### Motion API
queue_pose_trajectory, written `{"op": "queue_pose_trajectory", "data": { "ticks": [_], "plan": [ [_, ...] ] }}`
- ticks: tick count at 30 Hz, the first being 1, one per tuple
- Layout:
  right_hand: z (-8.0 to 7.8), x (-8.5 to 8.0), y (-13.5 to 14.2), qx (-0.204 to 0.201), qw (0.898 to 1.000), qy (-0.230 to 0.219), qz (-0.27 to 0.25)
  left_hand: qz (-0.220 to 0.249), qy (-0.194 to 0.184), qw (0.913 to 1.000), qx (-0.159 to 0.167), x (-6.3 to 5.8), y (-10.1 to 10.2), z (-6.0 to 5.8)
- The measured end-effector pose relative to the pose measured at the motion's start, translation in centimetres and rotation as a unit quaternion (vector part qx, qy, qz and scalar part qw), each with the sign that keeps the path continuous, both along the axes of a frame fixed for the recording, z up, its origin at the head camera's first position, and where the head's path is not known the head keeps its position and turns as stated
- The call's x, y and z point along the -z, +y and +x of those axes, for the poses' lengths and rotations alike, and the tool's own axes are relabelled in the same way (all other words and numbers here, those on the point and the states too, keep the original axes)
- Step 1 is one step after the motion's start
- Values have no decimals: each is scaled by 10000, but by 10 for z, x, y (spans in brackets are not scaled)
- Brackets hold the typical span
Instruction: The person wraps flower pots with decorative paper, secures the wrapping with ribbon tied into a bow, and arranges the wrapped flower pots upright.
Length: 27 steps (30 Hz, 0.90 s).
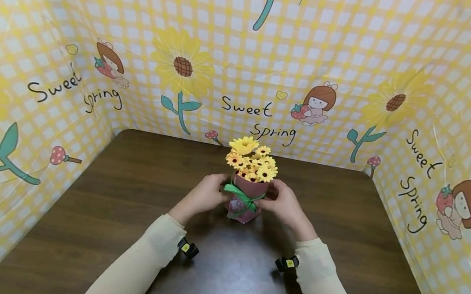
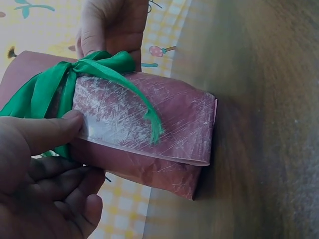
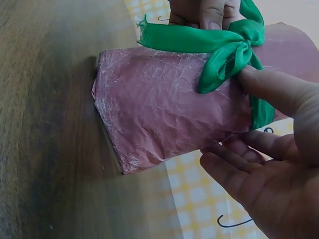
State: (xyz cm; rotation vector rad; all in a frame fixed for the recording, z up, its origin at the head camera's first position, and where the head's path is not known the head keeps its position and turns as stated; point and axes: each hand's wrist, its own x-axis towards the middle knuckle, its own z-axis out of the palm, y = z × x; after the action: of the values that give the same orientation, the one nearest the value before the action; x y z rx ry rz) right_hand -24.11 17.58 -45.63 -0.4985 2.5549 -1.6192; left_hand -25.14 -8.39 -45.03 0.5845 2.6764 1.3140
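A small bouquet of yellow artificial flowers (image 1: pixel 255 160) stands upright in a dusty-pink paper wrap (image 1: pixel 244 213), tied round the middle with a green ribbon (image 1: pixel 245 198) in a bow. My left hand (image 1: pixel 211 190) grips the wrap from the left, thumb in front and fingers curled behind. From the other side my right hand (image 1: pixel 284 202) holds it the same way, its thumb at the bow in the right wrist view. Creased and whitish scuffed, the wrap's lower part (image 2: pixel 149 114) shows below the ribbon in the left wrist view. Its base is at the tabletop.
The dark brown wooden table (image 1: pixel 153 168) carries the bouquet near its far side. Yellow-checked cloth walls (image 1: pixel 244 49) with printed sunflowers and lettering close in the back and both sides. A small black camera sits on each wrist, the left one (image 1: pixel 188 249) over the table.
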Motion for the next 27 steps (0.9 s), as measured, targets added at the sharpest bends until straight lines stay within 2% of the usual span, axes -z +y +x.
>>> {"op": "queue_pose_trajectory", "data": {
  "ticks": [13, 20, 27],
  "plan": [
    [1, 6, 1, -392, 9989, -1, 252, -448, -42, 9985, 327, 1, -3, -2],
    [3, 4, -1, -594, 9978, -119, 274, -728, -21, 9967, 349, -1, -2, -1],
    [1, 9, -1, -801, 9958, -151, 422, -953, -19, 9946, 399, 2, -2, -1]
  ]
}}
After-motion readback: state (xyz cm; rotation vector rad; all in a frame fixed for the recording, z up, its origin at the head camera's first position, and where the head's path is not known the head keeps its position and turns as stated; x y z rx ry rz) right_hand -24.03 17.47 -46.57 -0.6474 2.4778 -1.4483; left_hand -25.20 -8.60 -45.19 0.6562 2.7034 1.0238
